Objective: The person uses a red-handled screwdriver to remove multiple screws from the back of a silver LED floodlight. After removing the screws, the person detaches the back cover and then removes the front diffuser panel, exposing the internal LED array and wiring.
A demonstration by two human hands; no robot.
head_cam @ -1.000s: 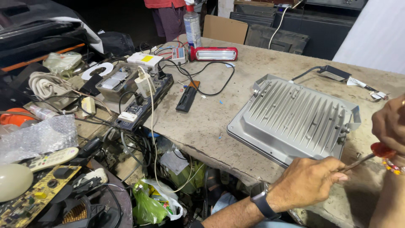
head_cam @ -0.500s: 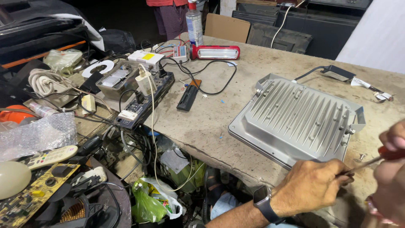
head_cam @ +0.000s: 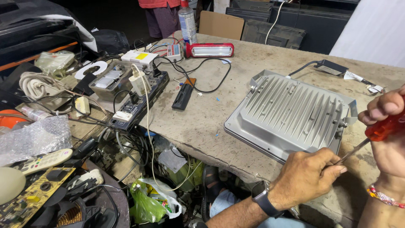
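- The left hand [head_cam: 306, 175] sits at about 5 o'clock in the view, its fingertips [head_cam: 337, 170] pinched shut around the thin metal shaft of a screwdriver [head_cam: 371, 137], close to the tip.
- The right hand [head_cam: 390, 135], at 3 o'clock, is clenched around the screwdriver's red handle; its fingers curl over the top, and the frame edge cuts off part of the hand.
- The shaft slants down from the handle toward 7 o'clock; its tip is hidden behind the left fingers, so what it touches cannot be told.
- Just beside both hands, toward 10 o'clock, a grey finned metal housing [head_cam: 291, 114] lies flat on the worn concrete bench [head_cam: 219, 101] (its near corner is almost under the left knuckles).
- A dark watch [head_cam: 263, 198] wraps the left wrist; a beaded band [head_cam: 384, 197] circles the right one.
- Farther off at 10 o'clock lie a black power strip [head_cam: 141, 101] and tangled cables, hard to sort out.
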